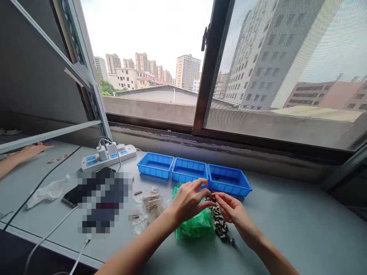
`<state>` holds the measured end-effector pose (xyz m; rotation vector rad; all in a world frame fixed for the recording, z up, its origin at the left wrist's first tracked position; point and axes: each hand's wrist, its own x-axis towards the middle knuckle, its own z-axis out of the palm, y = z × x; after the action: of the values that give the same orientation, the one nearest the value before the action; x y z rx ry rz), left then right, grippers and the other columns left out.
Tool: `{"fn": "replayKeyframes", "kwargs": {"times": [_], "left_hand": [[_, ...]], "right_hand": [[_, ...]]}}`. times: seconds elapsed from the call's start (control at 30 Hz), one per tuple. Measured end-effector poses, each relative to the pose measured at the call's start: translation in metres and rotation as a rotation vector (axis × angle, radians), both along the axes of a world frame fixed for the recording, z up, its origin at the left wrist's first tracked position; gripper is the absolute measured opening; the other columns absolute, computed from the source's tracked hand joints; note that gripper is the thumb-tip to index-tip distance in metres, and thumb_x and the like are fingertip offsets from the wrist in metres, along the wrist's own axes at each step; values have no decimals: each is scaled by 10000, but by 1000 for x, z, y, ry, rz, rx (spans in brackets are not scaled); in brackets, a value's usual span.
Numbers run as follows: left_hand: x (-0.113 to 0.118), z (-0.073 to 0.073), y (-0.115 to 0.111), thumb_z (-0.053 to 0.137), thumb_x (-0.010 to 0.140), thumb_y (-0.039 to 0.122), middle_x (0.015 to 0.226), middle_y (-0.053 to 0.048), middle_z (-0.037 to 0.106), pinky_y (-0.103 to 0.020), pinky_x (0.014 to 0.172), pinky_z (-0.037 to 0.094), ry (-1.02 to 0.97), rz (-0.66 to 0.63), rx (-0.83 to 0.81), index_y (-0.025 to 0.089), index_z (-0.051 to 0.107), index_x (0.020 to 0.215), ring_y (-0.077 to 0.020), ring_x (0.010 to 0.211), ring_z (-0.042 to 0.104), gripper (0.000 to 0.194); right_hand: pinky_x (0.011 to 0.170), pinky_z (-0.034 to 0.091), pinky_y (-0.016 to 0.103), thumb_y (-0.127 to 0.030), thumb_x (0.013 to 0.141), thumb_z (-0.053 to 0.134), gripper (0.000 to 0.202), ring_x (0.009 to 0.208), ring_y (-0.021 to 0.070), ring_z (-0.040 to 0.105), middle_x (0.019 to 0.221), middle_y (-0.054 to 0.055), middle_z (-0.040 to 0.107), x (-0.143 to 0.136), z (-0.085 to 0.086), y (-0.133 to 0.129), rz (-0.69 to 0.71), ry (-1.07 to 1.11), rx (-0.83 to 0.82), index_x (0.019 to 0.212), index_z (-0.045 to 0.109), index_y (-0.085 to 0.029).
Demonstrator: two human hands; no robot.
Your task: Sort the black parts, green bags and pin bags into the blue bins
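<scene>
Over a green plastic bag, my left hand is raised with its thumb and fingers apart, near the back end of a pile of small metal parts. To the right of it, my right hand has its thumb and index finger pinched together by the same pile; whatever lies between those fingertips is too small to make out. The metal parts form a long heap along the bag's right edge. Clear plastic bags with thin metal pins lie left of the green bag.
Three blue trays stand behind my hands: left, middle and right, with a small dark item in the right one. A power strip, phone and cables lie left. Another person's hand is at the far left.
</scene>
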<state>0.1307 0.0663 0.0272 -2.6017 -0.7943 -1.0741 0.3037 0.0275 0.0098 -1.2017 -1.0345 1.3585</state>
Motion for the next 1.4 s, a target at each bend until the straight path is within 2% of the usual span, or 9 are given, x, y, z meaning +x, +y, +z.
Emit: {"fn": "replayKeyframes", "kwargs": {"times": [0.23,0.33,0.43,0.53,0.73,0.87,1.0,1.2,1.4], "left_hand": [[-1,1,4,715,778,316,980,-26,650,-248,633,496,105,31,-73,186,696,714,-126,683,626,147],[3,0,0,658,839,216,1008,-17,651,-235,640,492,152,-4,-78,204,710,766,-121,709,631,90],[5,-1,-3,575,874,95,1040,-19,644,-222,650,492,190,-23,-79,215,707,888,-116,745,639,179],[5,-1,-3,537,884,73,1057,-29,635,-221,660,495,213,-29,-78,209,694,955,-117,767,643,219],[8,-2,-6,606,869,213,1070,-30,633,-238,626,493,242,-45,-67,182,690,726,-121,707,637,169],[8,0,-9,676,824,269,1074,-23,632,-236,633,496,234,-56,-64,183,684,720,-124,718,637,136],[5,1,-3,645,852,288,1080,-38,625,-246,641,501,206,-38,-83,183,686,760,-124,717,632,146],[2,1,2,565,872,83,1094,-59,619,-254,644,508,189,-10,-94,177,685,886,-129,729,636,153],[5,3,-5,594,882,218,1060,-41,626,-247,616,509,180,-30,-87,180,670,780,-116,672,624,133]], "right_hand": [[382,185,237,-620,384,825,553,397,40,290,627,0,593,18,10,11,-306,-62,71,705,716,-183],[368,218,237,-613,333,836,566,408,51,335,653,16,622,28,10,15,-408,-87,84,675,704,-182],[365,261,234,-576,317,853,554,413,62,371,613,1,616,35,9,17,-459,-116,94,680,701,-186],[371,293,232,-521,322,863,536,413,74,386,521,-34,561,37,10,17,-471,-141,80,708,704,-185],[384,321,238,-515,377,826,519,396,79,381,442,-61,498,37,9,15,-448,-203,90,741,702,-166],[383,343,245,-528,419,806,509,385,84,393,441,-57,501,38,6,16,-442,-243,126,757,699,-163],[380,384,255,-552,465,780,496,391,93,422,473,-43,517,38,5,18,-453,-296,174,759,696,-162],[371,439,260,-556,513,764,485,395,95,458,551,-9,581,40,2,20,-419,-339,195,778,712,-154],[370,485,251,-557,589,747,480,451,110,533,730,54,688,51,-7,25,-380,-313,240,857,738,-158]]}}
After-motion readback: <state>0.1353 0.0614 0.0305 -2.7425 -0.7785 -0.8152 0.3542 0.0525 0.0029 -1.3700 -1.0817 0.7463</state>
